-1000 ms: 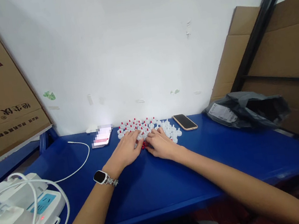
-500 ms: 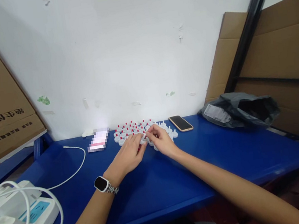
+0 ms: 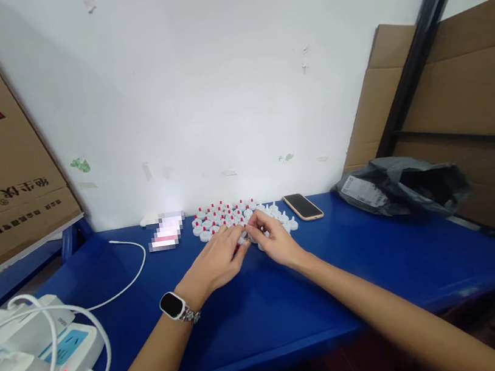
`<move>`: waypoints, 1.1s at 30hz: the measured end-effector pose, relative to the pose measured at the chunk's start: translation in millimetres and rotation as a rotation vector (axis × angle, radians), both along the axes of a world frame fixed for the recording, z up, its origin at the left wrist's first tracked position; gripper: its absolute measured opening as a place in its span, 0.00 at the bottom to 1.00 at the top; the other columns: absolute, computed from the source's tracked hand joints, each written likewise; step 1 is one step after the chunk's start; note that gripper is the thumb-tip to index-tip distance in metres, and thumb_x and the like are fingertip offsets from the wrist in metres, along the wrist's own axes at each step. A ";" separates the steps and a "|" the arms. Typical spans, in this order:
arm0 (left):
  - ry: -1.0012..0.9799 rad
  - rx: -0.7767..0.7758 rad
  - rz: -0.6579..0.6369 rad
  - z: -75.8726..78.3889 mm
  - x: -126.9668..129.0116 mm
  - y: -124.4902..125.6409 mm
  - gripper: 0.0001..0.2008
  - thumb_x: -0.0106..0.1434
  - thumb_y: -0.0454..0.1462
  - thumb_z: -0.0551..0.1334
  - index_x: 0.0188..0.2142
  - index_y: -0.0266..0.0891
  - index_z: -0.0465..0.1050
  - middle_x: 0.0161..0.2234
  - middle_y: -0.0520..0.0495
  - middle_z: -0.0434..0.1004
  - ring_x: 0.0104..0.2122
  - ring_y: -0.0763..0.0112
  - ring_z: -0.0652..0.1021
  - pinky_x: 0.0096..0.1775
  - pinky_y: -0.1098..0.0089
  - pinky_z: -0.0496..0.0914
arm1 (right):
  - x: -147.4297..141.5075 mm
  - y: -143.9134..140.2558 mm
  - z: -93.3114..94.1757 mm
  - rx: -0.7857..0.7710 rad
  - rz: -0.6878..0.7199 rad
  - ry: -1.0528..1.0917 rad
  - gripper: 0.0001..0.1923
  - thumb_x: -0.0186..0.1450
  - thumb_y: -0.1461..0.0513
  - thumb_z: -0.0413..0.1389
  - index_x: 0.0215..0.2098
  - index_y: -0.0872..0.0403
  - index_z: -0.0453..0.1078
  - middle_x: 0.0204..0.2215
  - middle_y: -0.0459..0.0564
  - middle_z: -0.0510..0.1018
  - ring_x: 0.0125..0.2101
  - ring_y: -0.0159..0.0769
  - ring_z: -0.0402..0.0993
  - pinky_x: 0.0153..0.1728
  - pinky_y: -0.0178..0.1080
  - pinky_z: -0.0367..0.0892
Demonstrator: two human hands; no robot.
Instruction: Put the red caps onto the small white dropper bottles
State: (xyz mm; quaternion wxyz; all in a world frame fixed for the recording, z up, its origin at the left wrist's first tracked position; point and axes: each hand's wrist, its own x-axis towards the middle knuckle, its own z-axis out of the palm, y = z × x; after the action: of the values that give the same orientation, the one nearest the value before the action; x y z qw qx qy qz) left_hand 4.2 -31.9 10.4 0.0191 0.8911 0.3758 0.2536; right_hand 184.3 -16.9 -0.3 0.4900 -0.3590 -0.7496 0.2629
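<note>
While both hands meet at the near edge of the cap cluster (image 3: 237,214):
Left hand (image 3: 219,262): fingertips pinched on a small white cap (image 3: 244,235).
Right hand (image 3: 275,240): fingers curled, pinching the same cap.
Smartphone (image 3: 303,206): right of the cluster.

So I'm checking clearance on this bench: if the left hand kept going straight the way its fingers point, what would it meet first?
Most likely the right hand, whose fingertips already meet the left hand over a small white piece. Beyond lie the red-tipped white caps, though depth is unclear.
</note>
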 end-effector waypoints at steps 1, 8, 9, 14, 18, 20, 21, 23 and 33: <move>-0.002 0.000 -0.004 0.5 -0.3 -1.1 0.12 0.72 0.41 0.48 0.47 0.42 0.66 0.43 0.44 0.73 0.44 0.59 0.72 0.47 0.56 0.69 | 2.5 -1.3 1.9 0.009 0.012 -0.043 0.12 0.69 0.53 0.50 0.32 0.52 0.61 0.24 0.42 0.66 0.26 0.31 0.63 0.29 0.34 0.59; -0.051 0.030 -0.023 0.1 4.6 -7.1 0.14 0.73 0.44 0.46 0.49 0.41 0.62 0.45 0.42 0.70 0.46 0.61 0.73 0.49 0.57 0.70 | 11.9 -4.0 5.1 0.101 0.013 -0.191 0.18 0.73 0.52 0.41 0.29 0.51 0.56 0.23 0.42 0.62 0.26 0.32 0.61 0.31 0.35 0.57; -0.034 0.043 -0.020 -1.0 5.8 -6.9 0.14 0.73 0.44 0.45 0.49 0.40 0.62 0.45 0.42 0.69 0.46 0.60 0.73 0.49 0.57 0.70 | 10.6 -4.6 4.3 0.102 0.008 -0.172 0.18 0.73 0.51 0.40 0.29 0.51 0.56 0.23 0.42 0.62 0.26 0.32 0.61 0.31 0.35 0.57; 0.028 0.122 -0.012 -5.5 9.9 -3.6 0.15 0.73 0.44 0.46 0.50 0.38 0.61 0.46 0.40 0.69 0.50 0.56 0.71 0.51 0.54 0.69 | 2.5 -7.2 3.9 0.094 -0.008 -0.110 0.19 0.73 0.52 0.40 0.27 0.51 0.56 0.22 0.42 0.60 0.25 0.32 0.60 0.31 0.36 0.57; -0.044 0.061 -0.030 -3.9 10.2 -1.3 0.14 0.73 0.44 0.49 0.52 0.39 0.61 0.47 0.41 0.70 0.48 0.59 0.73 0.49 0.56 0.70 | 3.8 -5.1 7.1 0.072 -0.010 -0.112 0.20 0.72 0.51 0.42 0.27 0.51 0.58 0.22 0.42 0.62 0.25 0.32 0.61 0.31 0.35 0.58; -0.109 0.018 -0.027 -3.6 9.7 2.0 0.16 0.72 0.45 0.50 0.54 0.40 0.59 0.48 0.41 0.69 0.45 0.61 0.74 0.47 0.58 0.71 | 8.6 -0.9 8.1 0.036 -0.009 -0.073 0.19 0.70 0.49 0.46 0.27 0.52 0.61 0.22 0.42 0.64 0.24 0.31 0.61 0.29 0.35 0.58; -0.140 0.000 -0.021 -3.9 9.4 4.7 0.18 0.71 0.46 0.52 0.56 0.41 0.57 0.47 0.42 0.69 0.44 0.62 0.74 0.46 0.58 0.71 | 12.3 2.8 8.7 0.009 -0.005 -0.039 0.18 0.69 0.49 0.49 0.28 0.52 0.62 0.22 0.41 0.66 0.24 0.30 0.62 0.27 0.34 0.58; -0.187 -0.020 -0.002 -4.6 9.3 12.0 0.23 0.69 0.47 0.55 0.59 0.41 0.54 0.44 0.44 0.70 0.42 0.62 0.74 0.45 0.59 0.71 | 22.7 14.8 10.8 -0.042 0.001 0.048 0.16 0.66 0.49 0.54 0.31 0.53 0.66 0.22 0.42 0.69 0.23 0.30 0.64 0.26 0.34 0.60; -0.094 0.024 0.105 -1.7 29.5 55.8 0.11 0.69 0.42 0.53 0.43 0.40 0.68 0.39 0.45 0.71 0.44 0.58 0.71 0.47 0.56 0.67 | 72.6 148.6 17.3 -0.022 -0.532 -0.353 0.04 0.60 0.64 0.55 0.33 0.55 0.71 0.30 0.48 0.80 0.31 0.32 0.75 0.32 0.32 0.65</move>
State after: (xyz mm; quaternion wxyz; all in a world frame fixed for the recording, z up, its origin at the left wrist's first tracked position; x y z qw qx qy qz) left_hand 33.7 24.0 8.6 0.0128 0.8576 0.4176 0.3001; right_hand 256.9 131.7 17.0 0.3998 -0.5877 -0.7002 0.0673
